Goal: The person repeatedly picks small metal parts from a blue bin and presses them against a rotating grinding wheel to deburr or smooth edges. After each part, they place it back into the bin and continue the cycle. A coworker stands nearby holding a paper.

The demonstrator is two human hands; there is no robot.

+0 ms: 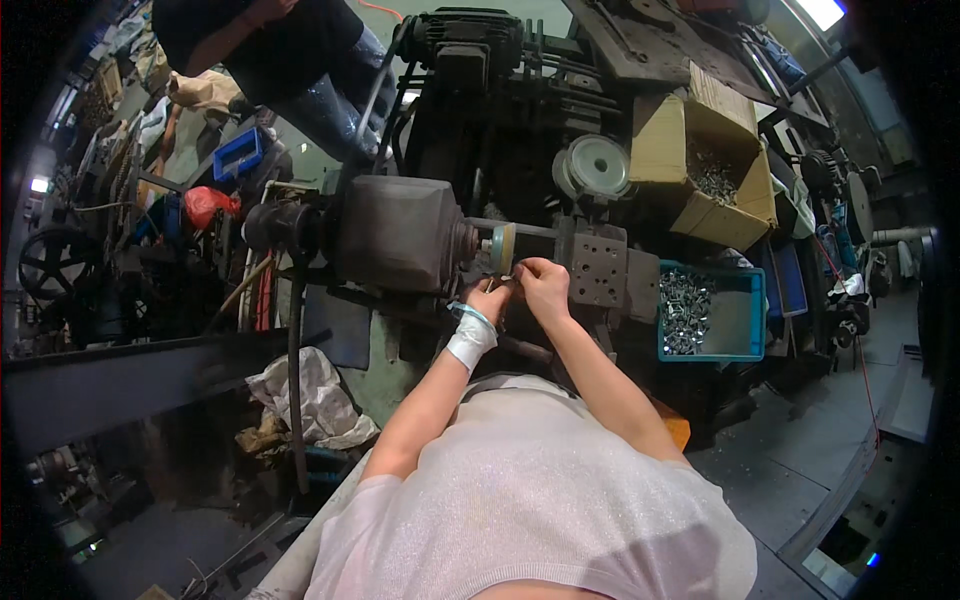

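Both my hands meet just below a small greenish and tan wheel [503,250] on the spindle of a dark machine. My left hand [487,298], with a white wrap round its wrist, has its fingers pinched together. Close against it on the right, my right hand [546,287] is also pinched, its fingertips near the wheel's lower edge. What the fingers hold is too small and covered to make out. Left of the wheel sits the bulky grey machine housing [395,230]. A metal block with several holes [598,268] stands to the right of my right hand.
At the right, a teal bin [712,357] holds many small shiny metal parts [684,312]. Behind it, an open cardboard box [655,140] contains more small pieces. A person [285,60] stands at the far left of the machine. A whitish sack [312,395] lies left of me, beside an upright bar [296,400].
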